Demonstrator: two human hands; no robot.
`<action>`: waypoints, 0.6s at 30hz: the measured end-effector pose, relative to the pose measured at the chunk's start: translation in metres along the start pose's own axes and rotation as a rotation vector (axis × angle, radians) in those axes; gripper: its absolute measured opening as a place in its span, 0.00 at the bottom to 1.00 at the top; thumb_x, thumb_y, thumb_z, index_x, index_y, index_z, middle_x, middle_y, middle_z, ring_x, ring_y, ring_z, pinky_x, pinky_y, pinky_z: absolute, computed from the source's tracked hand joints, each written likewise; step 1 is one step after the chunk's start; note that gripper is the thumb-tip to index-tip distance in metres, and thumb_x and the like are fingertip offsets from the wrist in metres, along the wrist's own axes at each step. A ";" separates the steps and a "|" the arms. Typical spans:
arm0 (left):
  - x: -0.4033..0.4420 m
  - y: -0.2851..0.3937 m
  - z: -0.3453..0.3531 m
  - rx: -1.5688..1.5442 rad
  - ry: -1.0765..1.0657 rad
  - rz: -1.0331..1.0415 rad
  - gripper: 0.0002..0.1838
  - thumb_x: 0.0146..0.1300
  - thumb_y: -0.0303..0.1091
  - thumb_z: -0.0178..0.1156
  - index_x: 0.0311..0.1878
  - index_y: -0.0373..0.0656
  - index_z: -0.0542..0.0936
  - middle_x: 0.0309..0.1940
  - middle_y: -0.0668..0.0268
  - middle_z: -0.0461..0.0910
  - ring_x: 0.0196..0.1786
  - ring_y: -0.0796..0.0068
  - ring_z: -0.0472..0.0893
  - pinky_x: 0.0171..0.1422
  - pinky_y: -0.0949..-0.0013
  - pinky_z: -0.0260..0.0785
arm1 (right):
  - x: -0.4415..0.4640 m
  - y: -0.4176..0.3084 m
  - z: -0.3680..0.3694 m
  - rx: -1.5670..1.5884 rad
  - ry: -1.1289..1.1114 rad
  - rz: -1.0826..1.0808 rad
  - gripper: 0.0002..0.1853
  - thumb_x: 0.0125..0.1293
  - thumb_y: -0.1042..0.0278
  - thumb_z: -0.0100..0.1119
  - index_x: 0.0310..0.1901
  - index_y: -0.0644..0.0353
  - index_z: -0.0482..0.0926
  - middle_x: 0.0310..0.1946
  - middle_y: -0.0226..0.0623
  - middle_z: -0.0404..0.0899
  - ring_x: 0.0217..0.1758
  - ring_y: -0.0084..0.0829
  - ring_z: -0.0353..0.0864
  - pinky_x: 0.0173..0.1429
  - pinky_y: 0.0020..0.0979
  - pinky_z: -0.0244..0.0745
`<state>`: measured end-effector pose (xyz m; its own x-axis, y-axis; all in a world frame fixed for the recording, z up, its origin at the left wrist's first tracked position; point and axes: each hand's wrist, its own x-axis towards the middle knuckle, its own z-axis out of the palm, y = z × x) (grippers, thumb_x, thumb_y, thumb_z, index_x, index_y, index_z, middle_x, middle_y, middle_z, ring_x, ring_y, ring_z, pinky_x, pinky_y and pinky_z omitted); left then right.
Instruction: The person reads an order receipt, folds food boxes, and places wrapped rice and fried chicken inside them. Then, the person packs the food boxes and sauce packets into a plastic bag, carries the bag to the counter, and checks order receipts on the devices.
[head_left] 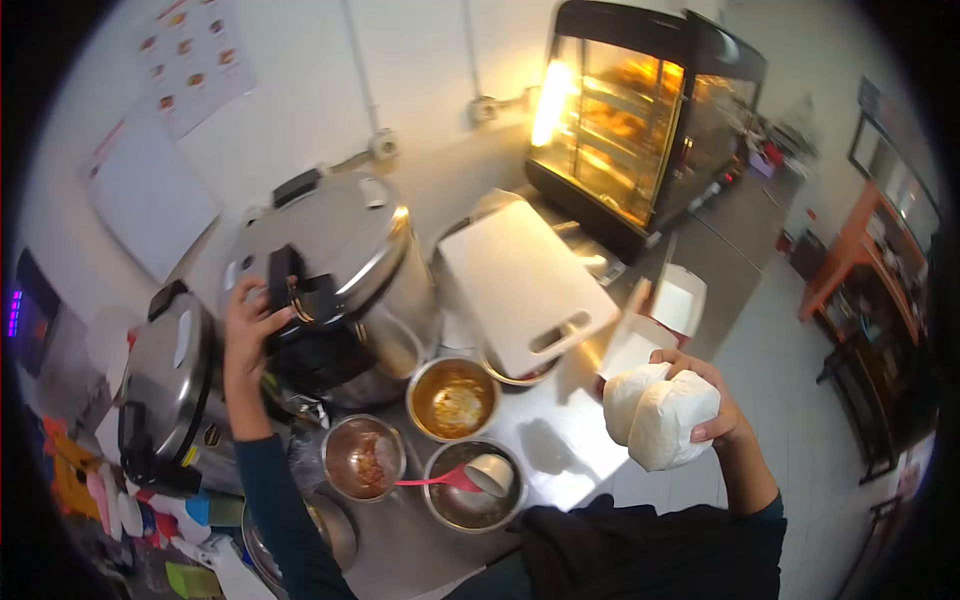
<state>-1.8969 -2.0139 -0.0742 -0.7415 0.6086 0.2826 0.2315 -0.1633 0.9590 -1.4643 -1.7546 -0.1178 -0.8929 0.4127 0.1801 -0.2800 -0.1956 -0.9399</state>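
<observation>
My left hand (250, 325) is at the black front handle (285, 285) of a large steel rice cooker (330, 235), thumb and fingers around its left side. The cooker's lid is down. My right hand (725, 405) holds two white paper-wrapped bundles (665, 415) side by side, out past the counter's front edge. Just beyond them are open white paper boxes (645, 345). Between my hands, a steel bowl (455, 400) contains yellowish food, and another bowl (362, 458) has reddish-brown food. A third bowl (475, 515) holds a red-handled spoon (450, 478) and a small cup (490, 475).
A white cutting board (525, 285) lies over containers beside the cooker. Behind stands a lit glass food warmer (610, 130). A second cooker (170, 390) is at the left, with packets and cloths below it. An orange shelf (870, 270) stands across the floor at right.
</observation>
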 end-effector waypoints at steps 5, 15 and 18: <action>-0.097 0.023 0.187 0.453 0.180 0.515 0.25 0.42 0.27 0.63 0.47 0.39 0.68 0.56 0.58 0.64 0.57 0.67 0.64 0.60 0.66 0.54 | -0.077 0.028 -0.057 0.070 0.175 0.052 0.28 0.24 0.70 0.68 0.36 0.59 0.72 0.48 0.38 0.63 0.49 0.32 0.67 0.53 0.29 0.63; -0.190 -0.111 0.485 0.226 -0.802 0.204 0.34 0.38 0.37 0.66 0.52 0.41 0.66 0.49 0.55 0.68 0.52 0.62 0.69 0.56 0.65 0.62 | -0.141 0.071 -0.198 0.503 0.412 0.119 0.31 0.39 0.77 0.61 0.50 0.65 0.65 0.46 0.41 0.71 0.49 0.33 0.72 0.55 0.35 0.68; -0.164 -0.158 0.501 0.419 -0.526 0.080 0.38 0.36 0.41 0.67 0.54 0.41 0.64 0.50 0.53 0.67 0.54 0.59 0.68 0.58 0.64 0.60 | -0.121 0.076 -0.256 0.619 0.601 0.099 0.27 0.46 0.76 0.58 0.51 0.68 0.64 0.47 0.44 0.70 0.49 0.35 0.72 0.54 0.36 0.69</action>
<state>-1.4958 -1.6987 -0.2816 -0.3313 0.9213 0.2033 0.5762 0.0270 0.8169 -1.2873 -1.5918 -0.2856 -0.6346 0.7340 -0.2420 -0.5080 -0.6321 -0.5852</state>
